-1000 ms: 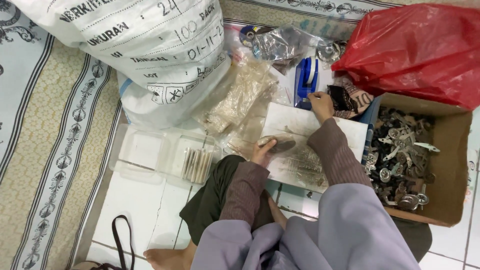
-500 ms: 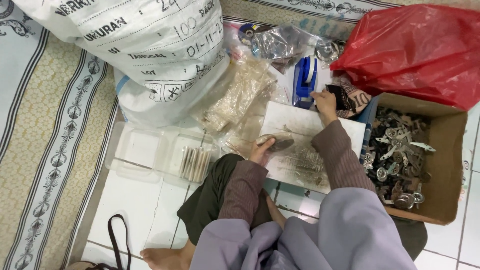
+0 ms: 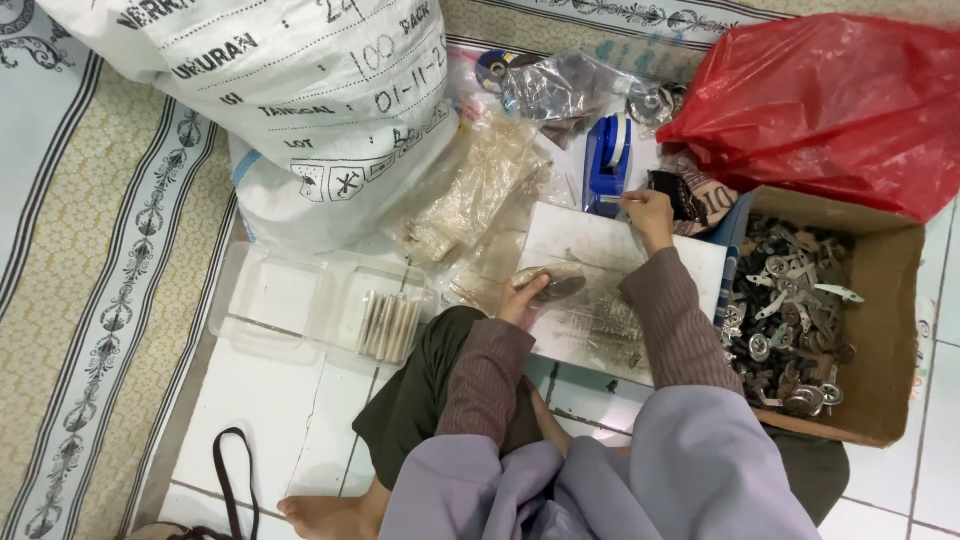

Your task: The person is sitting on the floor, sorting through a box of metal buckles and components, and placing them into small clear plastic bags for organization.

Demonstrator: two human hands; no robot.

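The person sits on a white tiled floor (image 3: 260, 420), one bare foot (image 3: 325, 515) at the lower edge of the view.

Left hand (image 3: 525, 295): fingers closed around a small clear bag (image 3: 550, 282) with dark contents, held at the near left edge of a white board (image 3: 600, 260) that lies flat on the floor before the knees.

Right hand (image 3: 650, 212): at the far edge of the board, fingertips pinched on a small pale strip just beside a blue tape dispenser (image 3: 607, 158). What the strip is cannot be told.

The board's surface is smudged and carries a scatter of small dark bits near its near right corner.

Surroundings:
- An open cardboard box (image 3: 880, 330) of small metal parts (image 3: 790, 310) stands touching the board's right side.
- A red plastic bag (image 3: 830, 100), full and crumpled, lies beyond the box.
- A large white printed sack (image 3: 280, 90) sits at the far left, partly on a patterned mat (image 3: 110, 280).
- Crumpled clear plastic bags (image 3: 480, 190) lie between the sack and the board.
- A clear plastic tray (image 3: 290, 300), left of the knee, holds a row of thin pale sticks (image 3: 388, 325) in its right compartment.
- A dark strap (image 3: 235, 480) loops on the floor near the foot.
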